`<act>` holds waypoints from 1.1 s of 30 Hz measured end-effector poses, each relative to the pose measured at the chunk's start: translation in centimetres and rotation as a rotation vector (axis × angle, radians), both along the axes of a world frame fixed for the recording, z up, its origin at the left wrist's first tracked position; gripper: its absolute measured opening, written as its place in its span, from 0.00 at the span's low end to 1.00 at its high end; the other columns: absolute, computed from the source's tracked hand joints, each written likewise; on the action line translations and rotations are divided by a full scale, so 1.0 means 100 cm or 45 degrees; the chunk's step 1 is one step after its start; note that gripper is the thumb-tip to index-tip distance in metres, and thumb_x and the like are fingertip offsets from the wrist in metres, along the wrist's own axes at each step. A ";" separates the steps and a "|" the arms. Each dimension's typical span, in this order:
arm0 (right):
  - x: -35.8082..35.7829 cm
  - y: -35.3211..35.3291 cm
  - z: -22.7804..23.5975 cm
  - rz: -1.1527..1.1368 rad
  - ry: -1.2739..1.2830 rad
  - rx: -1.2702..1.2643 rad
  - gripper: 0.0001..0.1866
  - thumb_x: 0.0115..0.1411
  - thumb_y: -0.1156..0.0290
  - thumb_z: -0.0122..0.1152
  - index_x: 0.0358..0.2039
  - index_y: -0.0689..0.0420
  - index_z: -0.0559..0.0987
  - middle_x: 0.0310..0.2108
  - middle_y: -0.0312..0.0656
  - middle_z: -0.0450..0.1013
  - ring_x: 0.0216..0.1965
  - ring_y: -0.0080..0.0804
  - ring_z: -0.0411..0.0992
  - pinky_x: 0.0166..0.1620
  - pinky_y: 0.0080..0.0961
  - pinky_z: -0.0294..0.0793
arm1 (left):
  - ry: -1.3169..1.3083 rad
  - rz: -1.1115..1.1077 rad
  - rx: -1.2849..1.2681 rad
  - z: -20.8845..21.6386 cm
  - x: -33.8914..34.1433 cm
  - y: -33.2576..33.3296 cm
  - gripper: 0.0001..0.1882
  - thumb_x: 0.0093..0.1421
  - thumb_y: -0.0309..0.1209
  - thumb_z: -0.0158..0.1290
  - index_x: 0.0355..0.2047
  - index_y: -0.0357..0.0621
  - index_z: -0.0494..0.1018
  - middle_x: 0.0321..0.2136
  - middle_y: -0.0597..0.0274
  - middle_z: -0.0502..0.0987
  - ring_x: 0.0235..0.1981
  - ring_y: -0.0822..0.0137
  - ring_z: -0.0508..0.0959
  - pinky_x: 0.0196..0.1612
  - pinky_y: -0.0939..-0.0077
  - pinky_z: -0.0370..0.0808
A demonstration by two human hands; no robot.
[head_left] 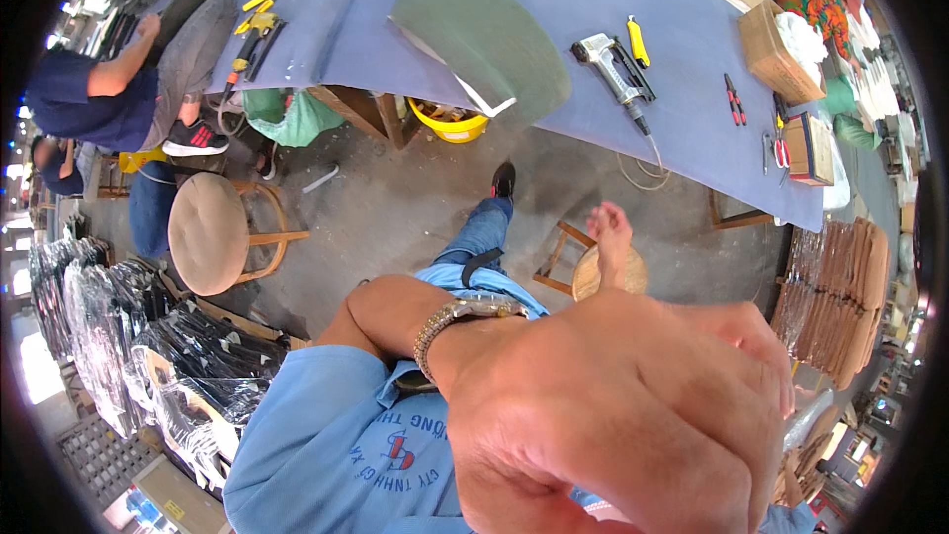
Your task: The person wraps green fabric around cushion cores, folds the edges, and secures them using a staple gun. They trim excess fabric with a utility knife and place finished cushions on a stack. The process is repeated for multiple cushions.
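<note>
My left hand point(623, 405) fills the lower right of the view, very close, with a metal-banded watch point(465, 321) on its wrist. Its fingers curl closed, and whatever they may hold is hidden. Farther off, my right hand point(610, 229) hangs in the air above a round wooden stool point(618, 272), fingers apart and holding nothing. My left hand covers part of that forearm. Beyond both hands, a curved dark green padded panel point(484, 40) lies on the blue-covered table point(361, 0), overhanging its near edge. A silver air stapler point(618, 74) rests right of it, beside a yellow utility knife point(638, 42).
Red-handled pliers point(734, 99), scissors point(781, 150) and cardboard boxes point(781, 54) sit at the table's right. A yellow bucket point(450, 127) stands under its edge. At left are a cushioned stool point(208, 234), a seated person point(104, 89) and plastic-wrapped stacks point(109, 326).
</note>
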State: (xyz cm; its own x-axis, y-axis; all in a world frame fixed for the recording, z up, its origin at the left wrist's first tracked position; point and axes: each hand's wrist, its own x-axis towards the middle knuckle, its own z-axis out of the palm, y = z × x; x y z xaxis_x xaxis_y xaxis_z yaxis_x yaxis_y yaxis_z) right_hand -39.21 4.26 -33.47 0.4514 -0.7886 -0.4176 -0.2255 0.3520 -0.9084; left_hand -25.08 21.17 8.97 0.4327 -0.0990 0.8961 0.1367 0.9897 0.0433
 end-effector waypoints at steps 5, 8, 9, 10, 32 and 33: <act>0.071 -0.121 0.052 -0.015 0.050 -0.293 0.14 0.70 0.69 0.61 0.53 0.61 0.78 0.41 0.38 0.80 0.36 0.22 0.77 0.36 0.19 0.77 | -0.009 0.029 -0.140 -0.018 0.052 -0.082 0.19 0.69 0.42 0.59 0.36 0.35 0.85 0.30 0.54 0.84 0.34 0.59 0.84 0.46 0.60 0.74; 0.113 -0.191 0.052 0.030 0.229 -0.553 0.15 0.68 0.68 0.62 0.51 0.61 0.81 0.40 0.38 0.80 0.37 0.23 0.77 0.39 0.22 0.77 | 0.247 0.008 -0.057 -0.020 0.053 -0.120 0.21 0.69 0.43 0.59 0.38 0.33 0.84 0.32 0.53 0.84 0.35 0.59 0.84 0.44 0.61 0.75; 0.118 -0.213 0.047 0.028 0.276 -0.593 0.15 0.67 0.67 0.63 0.51 0.62 0.81 0.41 0.39 0.80 0.38 0.24 0.77 0.39 0.23 0.77 | 0.178 -0.117 -0.023 -0.020 0.072 -0.129 0.24 0.68 0.46 0.59 0.41 0.31 0.83 0.34 0.51 0.83 0.35 0.58 0.83 0.43 0.62 0.75; 0.118 -0.237 0.045 0.030 0.320 -0.635 0.16 0.67 0.67 0.63 0.51 0.62 0.81 0.41 0.39 0.80 0.38 0.25 0.77 0.39 0.23 0.77 | 0.114 -0.250 0.001 -0.018 0.091 -0.142 0.27 0.67 0.48 0.60 0.44 0.29 0.82 0.37 0.48 0.83 0.36 0.58 0.83 0.41 0.62 0.76; 0.189 -0.467 0.000 0.099 1.089 -1.396 0.24 0.60 0.53 0.69 0.46 0.61 0.79 0.43 0.52 0.78 0.44 0.51 0.77 0.48 0.45 0.75 | 1.733 1.172 2.064 -0.341 0.144 -0.099 0.39 0.67 0.44 0.61 0.71 0.43 0.59 0.64 0.46 0.70 0.65 0.55 0.69 0.63 0.57 0.70; 0.181 -0.469 0.001 0.162 0.979 -1.478 0.24 0.60 0.55 0.69 0.47 0.61 0.79 0.43 0.52 0.78 0.45 0.51 0.76 0.50 0.45 0.74 | 1.902 1.000 2.057 -0.352 0.138 -0.108 0.39 0.67 0.44 0.61 0.71 0.43 0.59 0.63 0.48 0.70 0.64 0.56 0.69 0.63 0.56 0.70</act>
